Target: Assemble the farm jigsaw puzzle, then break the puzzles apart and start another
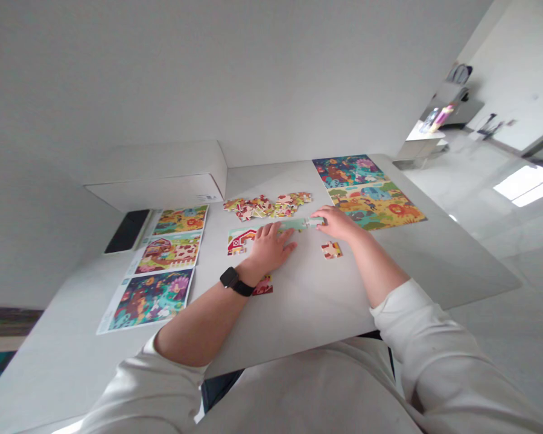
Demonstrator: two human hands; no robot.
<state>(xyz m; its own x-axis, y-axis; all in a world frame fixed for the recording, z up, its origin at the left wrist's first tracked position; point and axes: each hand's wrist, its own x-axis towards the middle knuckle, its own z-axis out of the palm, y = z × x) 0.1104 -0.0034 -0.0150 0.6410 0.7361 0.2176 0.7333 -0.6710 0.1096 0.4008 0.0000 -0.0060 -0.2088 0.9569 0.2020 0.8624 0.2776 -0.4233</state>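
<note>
My left hand (269,246) lies flat with fingers spread on a partly joined row of puzzle pieces (242,238) showing a red barn. A black watch sits on that wrist. My right hand (337,222) pinches a pale green puzzle piece (314,222) at the right end of that row. A heap of loose pieces (266,206) lies just beyond the row. One loose piece (332,249) rests beside my right forearm, another (263,286) near my left wrist.
A finished colourful puzzle (366,190) lies at the far right of the white table (308,307). A reference sheet with three pictures (160,268) lies on the left. A white box (158,175) and a black phone (127,230) sit far left.
</note>
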